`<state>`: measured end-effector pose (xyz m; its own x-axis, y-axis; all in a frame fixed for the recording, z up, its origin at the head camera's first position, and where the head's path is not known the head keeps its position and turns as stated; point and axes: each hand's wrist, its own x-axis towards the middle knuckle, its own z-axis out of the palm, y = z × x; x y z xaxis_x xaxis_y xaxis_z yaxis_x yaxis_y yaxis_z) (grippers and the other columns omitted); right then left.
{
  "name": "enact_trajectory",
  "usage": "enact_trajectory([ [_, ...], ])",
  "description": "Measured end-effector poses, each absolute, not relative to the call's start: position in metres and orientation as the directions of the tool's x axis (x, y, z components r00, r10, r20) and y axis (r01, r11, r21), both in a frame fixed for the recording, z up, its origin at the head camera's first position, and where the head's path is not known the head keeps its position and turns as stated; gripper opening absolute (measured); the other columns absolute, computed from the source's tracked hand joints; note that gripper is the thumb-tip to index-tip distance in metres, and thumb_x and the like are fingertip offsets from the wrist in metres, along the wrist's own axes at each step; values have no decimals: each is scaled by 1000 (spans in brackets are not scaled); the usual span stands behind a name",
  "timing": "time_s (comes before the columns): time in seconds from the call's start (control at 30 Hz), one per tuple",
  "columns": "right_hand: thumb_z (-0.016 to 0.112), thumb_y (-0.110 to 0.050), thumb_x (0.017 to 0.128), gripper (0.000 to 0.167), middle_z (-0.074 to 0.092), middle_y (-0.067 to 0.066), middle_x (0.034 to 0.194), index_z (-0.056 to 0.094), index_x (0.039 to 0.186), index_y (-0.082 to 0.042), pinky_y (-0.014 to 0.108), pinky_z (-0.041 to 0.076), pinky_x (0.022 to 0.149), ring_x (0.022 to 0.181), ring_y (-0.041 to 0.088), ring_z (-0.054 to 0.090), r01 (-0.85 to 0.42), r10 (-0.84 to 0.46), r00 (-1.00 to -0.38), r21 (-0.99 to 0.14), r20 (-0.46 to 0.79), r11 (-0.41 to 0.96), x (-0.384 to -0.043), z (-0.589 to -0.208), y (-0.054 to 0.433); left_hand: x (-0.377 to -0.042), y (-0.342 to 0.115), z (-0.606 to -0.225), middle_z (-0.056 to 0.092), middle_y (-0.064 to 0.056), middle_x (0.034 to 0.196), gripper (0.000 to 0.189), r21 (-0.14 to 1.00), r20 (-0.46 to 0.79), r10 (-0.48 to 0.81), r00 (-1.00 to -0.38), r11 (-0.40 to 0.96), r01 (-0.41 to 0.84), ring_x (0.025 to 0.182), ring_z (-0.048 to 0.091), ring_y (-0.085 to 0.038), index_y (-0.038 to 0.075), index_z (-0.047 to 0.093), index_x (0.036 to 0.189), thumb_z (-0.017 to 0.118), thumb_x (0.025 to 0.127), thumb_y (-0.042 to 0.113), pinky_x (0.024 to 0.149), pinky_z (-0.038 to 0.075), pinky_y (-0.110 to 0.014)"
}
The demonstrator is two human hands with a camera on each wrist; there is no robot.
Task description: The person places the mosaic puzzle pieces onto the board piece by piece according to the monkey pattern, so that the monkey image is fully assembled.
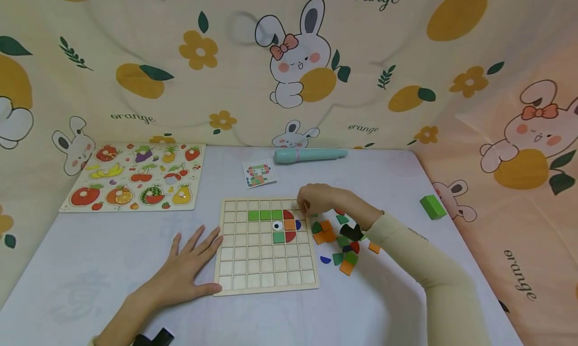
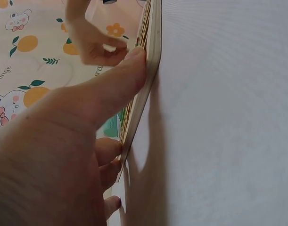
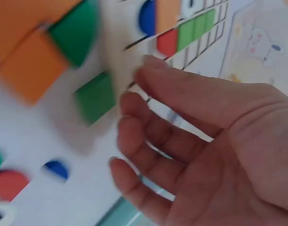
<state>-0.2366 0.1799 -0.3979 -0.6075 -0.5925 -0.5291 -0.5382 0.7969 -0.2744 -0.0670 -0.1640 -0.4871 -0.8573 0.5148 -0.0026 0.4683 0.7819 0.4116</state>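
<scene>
A wooden grid board [image 1: 266, 266] lies on the table. On it are several green squares [image 1: 265, 215], red quarter-round pieces [image 1: 290, 236], an orange square [image 1: 289, 224], a white eye piece [image 1: 277, 226] and a blue half-round piece [image 1: 298, 225]. My left hand [image 1: 187, 263] spreads its fingers along the board's left edge, the thumb touching the lower corner. Over the upper right corner is my right hand [image 1: 318, 199], its fingers loosely bent. In the right wrist view, thumb [image 3: 191, 89] and fingertips are close together, with no piece visible between them.
Loose coloured pieces [image 1: 345, 268] lie scattered right of the board, partly under the right forearm. Behind are a pattern card [image 1: 259, 174] and a teal pen-like object [image 1: 311, 155]. A fruit puzzle board [image 1: 144, 178] lies back left; a green block [image 1: 432, 207] stands at right.
</scene>
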Motion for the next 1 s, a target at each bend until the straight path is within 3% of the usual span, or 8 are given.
enact_trajectory([
  [0.1, 76, -9, 87, 7, 62, 0, 80, 71, 83, -10, 30, 49, 69, 73, 18, 55, -500, -524, -633, -217, -570, 839, -236, -396, 202, -67, -164, -487, 24, -6, 164, 104, 409, -2, 514, -858, 783, 469, 150, 10, -40, 11, 35, 156, 62, 79, 75, 107, 2, -76],
  [0.27, 78, -4, 84, 13, 62, 3, 85, 69, 93, -6, 32, 48, 70, 76, 20, 55, -448, -449, -724, -140, -524, 883, -234, -395, 236, -67, -164, -487, 24, -7, 164, 104, 413, -1, 516, -857, 781, 469, 150, 11, -41, 10, 35, 155, 62, 79, 75, 107, 2, -76],
  [0.4, 80, -9, 84, 14, 59, 1, 80, 68, 90, -5, 30, 45, 67, 77, 19, 53, -431, -446, -759, -149, -474, 890, -233, -401, 252, -67, -164, -487, 24, -7, 164, 104, 414, -7, 515, -857, 782, 466, 150, 11, -41, 10, 35, 156, 62, 79, 75, 108, 1, -76],
  [0.73, 78, -3, 84, 12, 60, 4, 83, 68, 91, -5, 33, 49, 72, 79, 21, 53, -391, -444, -802, -209, -400, 896, -230, -414, 263, -67, -163, -486, 23, -6, 165, 105, 422, -9, 513, -858, 780, 462, 151, 9, -40, 10, 34, 156, 62, 79, 75, 108, 0, -75],
  [1.0, 74, 0, 86, 12, 58, 2, 79, 66, 89, -7, 32, 44, 69, 77, 21, 52, -402, -484, -775, -273, -406, 874, -233, -419, 264, -66, -165, -487, 23, -6, 165, 105, 424, 10, 519, -855, 772, 474, 151, 9, -40, 9, 34, 156, 64, 79, 74, 107, 1, -76],
])
